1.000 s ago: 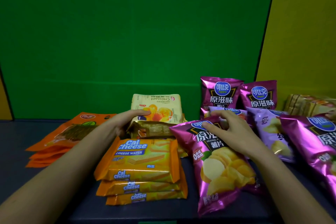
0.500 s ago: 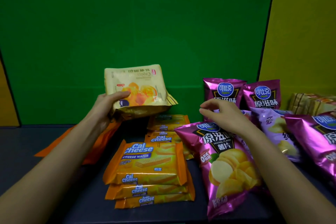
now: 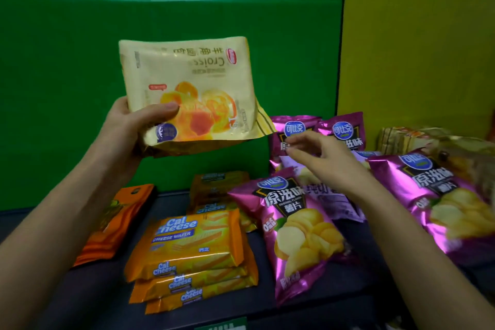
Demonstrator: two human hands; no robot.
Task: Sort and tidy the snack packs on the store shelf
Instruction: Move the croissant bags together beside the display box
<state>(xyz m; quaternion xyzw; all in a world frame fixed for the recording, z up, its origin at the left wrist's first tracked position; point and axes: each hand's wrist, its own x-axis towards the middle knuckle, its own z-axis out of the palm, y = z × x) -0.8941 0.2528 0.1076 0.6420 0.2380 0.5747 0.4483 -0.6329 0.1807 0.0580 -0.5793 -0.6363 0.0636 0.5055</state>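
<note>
- Green backing panel (image 3: 80,88) fills most of my view, with a yellow panel (image 3: 415,48) to its right; the dark shelf (image 3: 369,244) runs below them and carries every pack, which I read as the sorting ground.
- Magenta chip bags take the right half: one lies flat at the front (image 3: 300,233), another at the far right (image 3: 439,201), two stand upright against the back (image 3: 318,131); a paler purple bag (image 3: 334,201) lies among them, so that group looks unsorted to me.
- Cal Cheese wafer packs (image 3: 187,252) sit in a neat front stack, more of them (image 3: 217,190) behind; like with like, I judge that pile done.
- Orange pouches (image 3: 117,222) lie stacked at the left, partly hidden by the forearm.
- Croissant pack (image 3: 187,91) is held well above the shelf, print upside down; I take it as lifted out of the wafer column because it does not belong there.
- My left hand (image 3: 126,131) grips that pack at its lower left corner, thumb across the front.
- My right hand (image 3: 321,158) hovers over the chip bags, fingers loosely spread and holding nothing; probably reaching to take the pack's free corner.
</note>
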